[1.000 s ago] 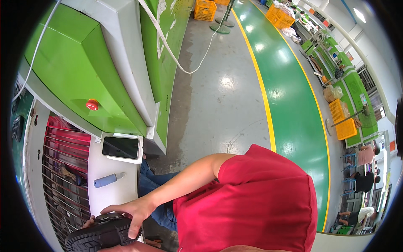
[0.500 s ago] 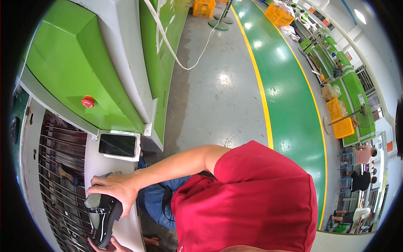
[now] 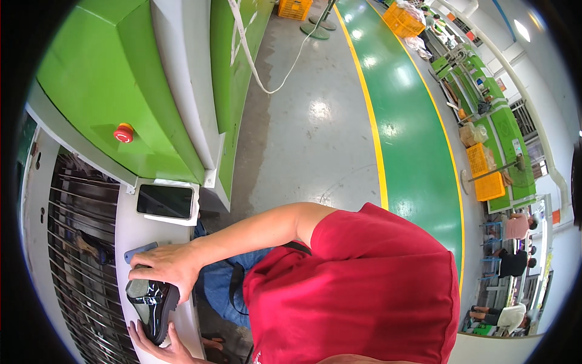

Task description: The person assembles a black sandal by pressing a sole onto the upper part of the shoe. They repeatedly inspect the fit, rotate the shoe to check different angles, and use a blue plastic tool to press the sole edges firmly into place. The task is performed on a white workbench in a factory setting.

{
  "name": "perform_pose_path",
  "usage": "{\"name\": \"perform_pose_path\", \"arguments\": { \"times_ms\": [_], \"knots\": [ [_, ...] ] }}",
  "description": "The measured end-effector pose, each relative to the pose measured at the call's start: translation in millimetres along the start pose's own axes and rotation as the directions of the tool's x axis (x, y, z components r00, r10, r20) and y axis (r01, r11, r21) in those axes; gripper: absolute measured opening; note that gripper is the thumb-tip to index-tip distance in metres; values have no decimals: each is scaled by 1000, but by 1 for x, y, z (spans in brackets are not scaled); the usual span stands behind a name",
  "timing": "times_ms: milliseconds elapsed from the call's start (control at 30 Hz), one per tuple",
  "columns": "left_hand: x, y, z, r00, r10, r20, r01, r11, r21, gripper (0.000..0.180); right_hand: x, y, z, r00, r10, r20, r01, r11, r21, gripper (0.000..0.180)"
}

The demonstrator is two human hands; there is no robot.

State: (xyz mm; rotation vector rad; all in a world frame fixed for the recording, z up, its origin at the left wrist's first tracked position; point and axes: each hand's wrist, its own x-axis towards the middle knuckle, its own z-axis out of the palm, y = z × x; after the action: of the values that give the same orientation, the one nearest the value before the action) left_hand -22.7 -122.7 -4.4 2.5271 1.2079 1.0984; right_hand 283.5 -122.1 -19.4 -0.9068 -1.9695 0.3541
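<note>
A glossy black shoe point(image 3: 159, 312) with a buckled strap and a thick, ridged black sole is held over the white ledge beside the machine. Something grey-green point(image 3: 139, 290) fills its opening. My right hand point(image 3: 167, 265) is closed over the upper end of the shoe, fingers on one side and thumb near the sole. At the other end my left hand point(image 3: 165, 349) grips the shoe between fingers and thumb, partly cut off by the lower edge. A flat blue-grey piece point(image 3: 140, 251) lies on the ledge next to my right hand's fingers.
Left of the ledge is a rack of metal bars point(image 3: 85, 242) with a dark shoe point(image 3: 94, 247) beneath. A phone point(image 3: 165, 201) lies on the ledge. The green machine point(image 3: 115, 79) bears a red button point(image 3: 123, 133). Across the green walkway point(image 3: 418, 158), people sit by benches and orange crates point(image 3: 488, 185).
The whole view has shifted slightly. The shoe and both hands sit further over the ledge, away from the bars. More of my left hand and the blue-grey piece now shows.
</note>
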Motion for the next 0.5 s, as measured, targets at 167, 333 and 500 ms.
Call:
{"name": "perform_pose_path", "arguments": {
  "times_ms": [167,333,500],
  "knots": [
    [11,11,-4,999,-26,44,27,999,-37,77,5,1,1,999,-5,36,5,1000,13,124],
    [10,5,-8,992,-82,94,83,997,-4,77,5,-1,4,1000,-2,30,2,1000,14,129],
    [13,-1,-5,991,-60,116,58,998,14,75,3,-1,3,999,27,30,-26,999,-18,133]
  ]
}}
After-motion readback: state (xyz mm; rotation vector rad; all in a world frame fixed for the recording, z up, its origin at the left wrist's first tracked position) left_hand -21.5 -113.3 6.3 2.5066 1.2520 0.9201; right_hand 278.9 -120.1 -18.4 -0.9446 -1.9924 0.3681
